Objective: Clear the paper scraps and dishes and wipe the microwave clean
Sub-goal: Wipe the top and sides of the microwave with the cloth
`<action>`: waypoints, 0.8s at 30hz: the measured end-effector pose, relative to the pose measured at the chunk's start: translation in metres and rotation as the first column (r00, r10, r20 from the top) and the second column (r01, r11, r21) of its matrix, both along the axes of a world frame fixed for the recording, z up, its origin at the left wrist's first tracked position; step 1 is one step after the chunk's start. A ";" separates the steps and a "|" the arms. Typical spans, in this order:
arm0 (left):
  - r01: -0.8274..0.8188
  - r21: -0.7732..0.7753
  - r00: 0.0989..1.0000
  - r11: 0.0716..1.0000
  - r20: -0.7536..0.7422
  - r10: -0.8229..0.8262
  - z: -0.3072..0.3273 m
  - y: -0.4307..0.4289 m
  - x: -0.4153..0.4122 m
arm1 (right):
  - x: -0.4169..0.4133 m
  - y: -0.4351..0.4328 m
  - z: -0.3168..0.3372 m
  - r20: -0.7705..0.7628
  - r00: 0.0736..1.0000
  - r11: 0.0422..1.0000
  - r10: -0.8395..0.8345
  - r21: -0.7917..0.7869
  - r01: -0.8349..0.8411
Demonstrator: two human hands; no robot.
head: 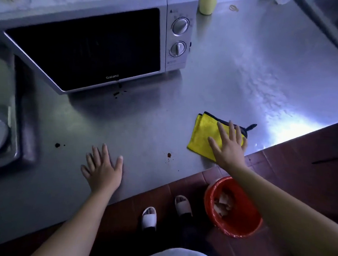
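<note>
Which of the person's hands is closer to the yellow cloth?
The right. The right hand is spread flat over the yellow cloth, apparently touching it; the left hand lies flat on the steel counter, off to the cloth's left, apart from it.

"Galanz" on microwave (90,47) door, bottom edge.

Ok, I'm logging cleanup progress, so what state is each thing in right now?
counter: spotted with dark stains.
microwave: door shut, dark drips below.
yellow cloth: folded, flat on counter.
left hand: fingers spread, flat on counter.
right hand: fingers spread, resting on yellow cloth.
red bin: on floor, scraps inside.
</note>
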State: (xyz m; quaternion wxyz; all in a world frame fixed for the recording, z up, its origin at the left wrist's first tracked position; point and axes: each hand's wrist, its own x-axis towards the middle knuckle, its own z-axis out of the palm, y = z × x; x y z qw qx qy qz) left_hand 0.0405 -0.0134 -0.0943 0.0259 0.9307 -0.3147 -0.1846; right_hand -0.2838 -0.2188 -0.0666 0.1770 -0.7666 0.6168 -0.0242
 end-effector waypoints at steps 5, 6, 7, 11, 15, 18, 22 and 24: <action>-0.003 -0.069 0.993 0.998 0.117 0.011 -0.006 0.003 -0.012 | 0.014 0.005 -0.033 -0.232 0.971 0.990 0.053 0.138 -0.021; -0.009 -0.078 0.991 0.997 0.134 0.019 -0.008 0.003 -0.013 | 0.018 0.005 -0.038 -0.246 0.969 0.993 0.023 0.119 0.006; -0.017 -0.080 0.989 0.997 0.147 0.028 -0.010 0.002 -0.013 | 0.025 0.003 -0.040 -0.250 0.968 0.994 -0.008 0.102 0.035; -0.027 -0.083 0.979 0.996 0.200 0.043 -0.014 0.001 -0.013 | 0.070 -0.033 -0.041 -0.269 0.960 0.994 -0.075 0.061 0.094; -0.051 -0.054 0.972 0.997 0.227 0.062 -0.016 -0.001 -0.012 | 0.141 -0.093 -0.037 -0.227 0.974 1.000 -0.017 0.019 0.022; -0.034 -0.085 0.964 0.996 0.261 0.055 -0.019 0.001 -0.012 | 0.194 -0.125 -0.036 -0.193 0.974 0.993 0.115 -0.011 -0.119; -0.017 -0.118 0.949 0.993 0.312 0.053 -0.023 0.004 -0.012 | 0.230 -0.143 -0.039 -0.193 0.935 0.947 0.297 -0.066 -0.314; -0.018 -0.123 0.946 0.992 0.319 0.056 -0.024 0.004 -0.012 | 0.233 -0.147 -0.041 -0.213 0.916 0.929 0.341 -0.076 -0.363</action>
